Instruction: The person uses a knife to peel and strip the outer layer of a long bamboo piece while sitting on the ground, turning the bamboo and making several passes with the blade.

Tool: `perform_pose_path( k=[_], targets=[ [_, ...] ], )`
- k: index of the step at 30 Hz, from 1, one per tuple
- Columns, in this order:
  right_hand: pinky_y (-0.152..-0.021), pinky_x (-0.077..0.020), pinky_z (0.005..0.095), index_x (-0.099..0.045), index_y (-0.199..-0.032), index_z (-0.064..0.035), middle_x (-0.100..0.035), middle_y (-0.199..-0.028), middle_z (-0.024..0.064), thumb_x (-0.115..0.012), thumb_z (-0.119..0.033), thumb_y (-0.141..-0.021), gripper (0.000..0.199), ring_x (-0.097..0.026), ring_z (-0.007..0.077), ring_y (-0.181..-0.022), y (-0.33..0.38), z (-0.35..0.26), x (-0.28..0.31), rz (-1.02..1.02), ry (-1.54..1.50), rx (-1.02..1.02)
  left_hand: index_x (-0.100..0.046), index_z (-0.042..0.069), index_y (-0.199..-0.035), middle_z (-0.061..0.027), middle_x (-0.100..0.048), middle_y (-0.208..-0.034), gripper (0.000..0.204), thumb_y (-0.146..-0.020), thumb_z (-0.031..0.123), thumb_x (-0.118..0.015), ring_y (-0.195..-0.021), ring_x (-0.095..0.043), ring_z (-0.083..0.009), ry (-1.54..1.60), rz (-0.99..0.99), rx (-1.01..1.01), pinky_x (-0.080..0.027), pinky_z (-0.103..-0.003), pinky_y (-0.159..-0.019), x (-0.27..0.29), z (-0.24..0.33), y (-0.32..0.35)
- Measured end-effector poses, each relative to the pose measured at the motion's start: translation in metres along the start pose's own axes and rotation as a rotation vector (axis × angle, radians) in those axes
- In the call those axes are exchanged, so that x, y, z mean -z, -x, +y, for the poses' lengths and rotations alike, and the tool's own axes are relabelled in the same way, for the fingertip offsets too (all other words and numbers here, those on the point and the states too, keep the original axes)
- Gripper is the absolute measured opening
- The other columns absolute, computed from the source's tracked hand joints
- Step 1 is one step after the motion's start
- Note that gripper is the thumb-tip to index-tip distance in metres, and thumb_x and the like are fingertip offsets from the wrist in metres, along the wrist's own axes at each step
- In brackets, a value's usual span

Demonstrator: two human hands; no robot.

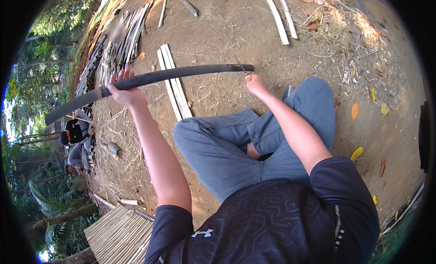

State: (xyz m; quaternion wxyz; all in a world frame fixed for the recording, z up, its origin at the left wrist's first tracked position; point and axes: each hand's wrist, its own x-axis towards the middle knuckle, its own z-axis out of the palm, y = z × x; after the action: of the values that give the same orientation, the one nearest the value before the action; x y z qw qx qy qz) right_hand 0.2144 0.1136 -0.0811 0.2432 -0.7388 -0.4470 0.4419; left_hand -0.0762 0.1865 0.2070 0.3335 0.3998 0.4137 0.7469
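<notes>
A long, dark bamboo pole (181,72) stretches in front of me, appearing bowed through the fisheye lens. My left hand (126,95) grips it left of its middle, the thumb on the near side and fingertips showing beyond it. Close to the pole's right end, my right hand (258,86) is closed around the yellow handle of a knife (242,67). The thin blade points up and left and crosses the pole near its end; I cannot tell whether it touches. Both forearms are stretched forward over my crossed legs.
Pale split bamboo strips (174,89) lie under the pole, with others (278,18) farther right. Bamboo lengths (125,41) are piled at far left. Two people (78,131) sit at the left. A slatted mat (119,232) lies lower left, and a small container (114,148) nearby.
</notes>
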Motion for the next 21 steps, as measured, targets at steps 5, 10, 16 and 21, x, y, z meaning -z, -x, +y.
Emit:
perform_pose_path(
  k=[5,10,16,21],
  targets=[
    [-0.053,-0.0493,0.0393,-0.063,-0.097,-0.0022,-0.066,-0.077,0.0107,-0.047,-0.039,-0.101,0.041,-0.064,0.0225,-0.060,-0.049,0.058,0.035,0.085,-0.212,-0.080,0.004,0.026,-0.156,-0.0195,-0.046,-0.142,0.059,-0.106,0.042,-0.025,-0.132,-0.047,-0.0323,-0.079,-0.256,0.068,-0.038,-0.047,-0.110,-0.069,-0.041,0.041],
    [-0.036,-0.0364,0.0289,-0.059,-0.107,-0.0063,-0.062,-0.074,0.0042,-0.047,-0.043,-0.101,0.039,-0.050,0.0111,-0.044,0.001,-0.001,0.033,-0.114,-0.504,-0.052,-0.018,0.012,-0.150,-0.0197,-0.063,-0.120,0.061,-0.102,0.034,-0.050,-0.106,-0.064,-0.0290,0.042,-0.368,0.036,-0.050,-0.042,-0.094,-0.013,-0.079,0.048],
    [-0.033,-0.0317,0.0214,-0.056,-0.113,-0.0088,-0.057,-0.076,0.0009,-0.046,-0.047,-0.101,0.041,-0.047,0.0060,-0.044,0.027,0.031,0.105,-0.179,-0.445,-0.072,-0.047,0.009,-0.065,-0.0041,-0.049,-0.055,0.039,-0.097,0.027,-0.057,-0.048,-0.057,-0.0190,0.326,-0.138,0.196,-0.053,-0.035,-0.059,-0.037,-0.111,0.080],
    [-0.037,-0.0362,0.0216,-0.054,-0.109,-0.0106,-0.057,-0.077,0.0006,-0.046,-0.042,-0.103,0.033,-0.049,0.0067,-0.048,0.021,0.037,0.081,-0.195,-0.297,-0.149,-0.036,0.014,-0.060,0.0002,-0.035,-0.048,0.046,-0.096,0.031,-0.057,-0.041,-0.042,-0.0145,0.225,0.126,0.248,-0.046,-0.034,-0.050,-0.018,-0.113,0.098]
  ],
)
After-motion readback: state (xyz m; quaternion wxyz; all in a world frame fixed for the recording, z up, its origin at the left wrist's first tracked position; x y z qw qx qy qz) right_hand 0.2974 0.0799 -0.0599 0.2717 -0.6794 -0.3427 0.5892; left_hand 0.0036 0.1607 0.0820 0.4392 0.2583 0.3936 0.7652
